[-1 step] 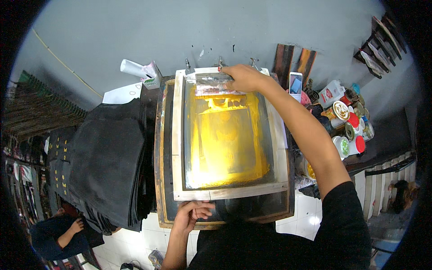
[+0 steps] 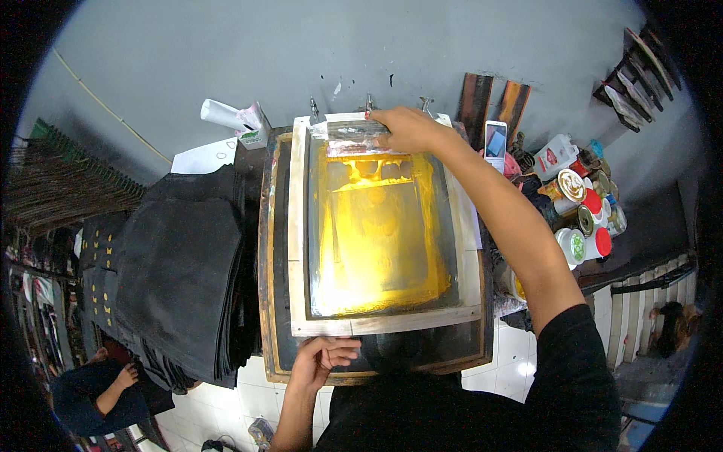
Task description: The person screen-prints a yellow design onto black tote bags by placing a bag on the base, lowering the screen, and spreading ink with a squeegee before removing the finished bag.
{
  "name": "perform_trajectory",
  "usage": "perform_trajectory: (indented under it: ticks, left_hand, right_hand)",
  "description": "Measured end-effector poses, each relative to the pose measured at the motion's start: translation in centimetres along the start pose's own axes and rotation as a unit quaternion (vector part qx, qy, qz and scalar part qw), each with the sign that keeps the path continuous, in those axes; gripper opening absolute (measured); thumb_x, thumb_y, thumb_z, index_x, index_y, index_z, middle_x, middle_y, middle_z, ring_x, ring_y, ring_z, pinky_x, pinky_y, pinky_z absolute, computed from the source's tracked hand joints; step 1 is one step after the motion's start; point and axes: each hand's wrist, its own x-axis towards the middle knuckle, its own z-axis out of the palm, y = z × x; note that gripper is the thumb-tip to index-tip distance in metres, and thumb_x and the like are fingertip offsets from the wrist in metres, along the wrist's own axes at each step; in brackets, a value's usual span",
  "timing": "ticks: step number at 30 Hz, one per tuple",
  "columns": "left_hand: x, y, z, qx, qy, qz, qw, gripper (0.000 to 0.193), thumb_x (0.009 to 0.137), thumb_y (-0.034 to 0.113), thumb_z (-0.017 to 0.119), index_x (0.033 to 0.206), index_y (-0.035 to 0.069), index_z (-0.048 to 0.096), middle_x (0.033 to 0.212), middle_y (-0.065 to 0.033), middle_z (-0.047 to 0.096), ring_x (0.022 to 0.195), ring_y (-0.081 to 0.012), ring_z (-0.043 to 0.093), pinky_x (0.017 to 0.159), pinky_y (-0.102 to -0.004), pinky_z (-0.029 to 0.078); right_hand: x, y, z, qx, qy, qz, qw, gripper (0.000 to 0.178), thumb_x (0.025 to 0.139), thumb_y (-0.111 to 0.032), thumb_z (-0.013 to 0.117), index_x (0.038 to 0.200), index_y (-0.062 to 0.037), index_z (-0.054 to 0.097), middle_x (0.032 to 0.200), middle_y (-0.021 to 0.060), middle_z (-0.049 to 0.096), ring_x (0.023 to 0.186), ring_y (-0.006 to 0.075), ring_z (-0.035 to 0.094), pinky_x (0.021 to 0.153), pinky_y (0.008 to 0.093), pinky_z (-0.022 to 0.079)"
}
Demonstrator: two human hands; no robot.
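Note:
A white-edged screen printing frame lies on a dark board, its mesh smeared with yellow ink. At the frame's far end, my right hand grips a squeegee that is stained and partly see-through. A thick line of yellow ink lies just in front of the blade. My left hand is by the near edge of the frame, left of the middle. Its fingers are loosely bent and apart, and nothing shows in them. Whether it touches the frame, I cannot tell.
Metal clamps stand along the frame's far edge. To the left is a stack of black fabric pieces. Ink tubs and cans crowd the right side near a phone. Another person's arm shows at lower left.

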Motion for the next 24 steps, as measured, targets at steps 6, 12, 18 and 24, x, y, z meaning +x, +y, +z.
perform_trajectory:
  ticks: [6,12,18,24]
  left_hand:
    - [-1.1,3.4,-0.4,0.149,-0.103,-0.034,0.983,0.031,0.095,0.013,0.052,0.11,-0.009,0.067,0.099,-0.0249,0.075,0.068,-0.0246,0.073,0.053,-0.0276,0.056]
    - [7.6,14.5,10.1,0.515,0.069,0.52,0.678,0.024,0.091,0.011,0.071,0.112,0.0,0.07,0.101,-0.0131,0.072,0.112,-0.0303,0.065,0.098,-0.042,0.049]
    - [14.3,19.0,10.4,0.659,0.023,0.52,0.543,0.031,0.085,0.015,0.077,0.112,0.002,0.071,0.109,-0.0187,0.07,0.105,-0.0353,0.065,0.105,-0.0443,0.041]
    - [9.7,14.5,8.6,0.657,0.015,0.485,0.577,0.03,0.084,0.016,0.078,0.109,0.001,0.072,0.1,-0.0167,0.071,0.101,-0.0329,0.064,0.103,-0.0433,0.037]
  right_hand:
    - [-1.3,-1.3,3.0,-0.076,0.079,0.012,0.994,0.036,0.087,-0.027,0.072,0.113,-0.0036,0.063,0.11,0.0171,0.072,0.104,0.0358,0.069,0.088,0.0495,0.053]
    - [-4.9,-2.5,4.8,-0.086,0.107,0.005,0.991,0.032,0.089,-0.029,0.072,0.105,-0.0057,0.058,0.103,0.0156,0.071,0.1,0.0364,0.068,0.082,0.0505,0.052]
    - [-8.5,-5.1,6.2,-0.072,0.116,-0.032,0.99,0.031,0.088,-0.027,0.071,0.105,-0.0042,0.059,0.104,0.0149,0.07,0.097,0.0354,0.069,0.082,0.0495,0.054]
    - [-14.0,-8.2,7.9,-0.05,0.092,-0.009,0.994,0.028,0.089,-0.03,0.071,0.1,-0.008,0.056,0.097,0.0114,0.067,0.095,0.0339,0.067,0.075,0.0486,0.053]
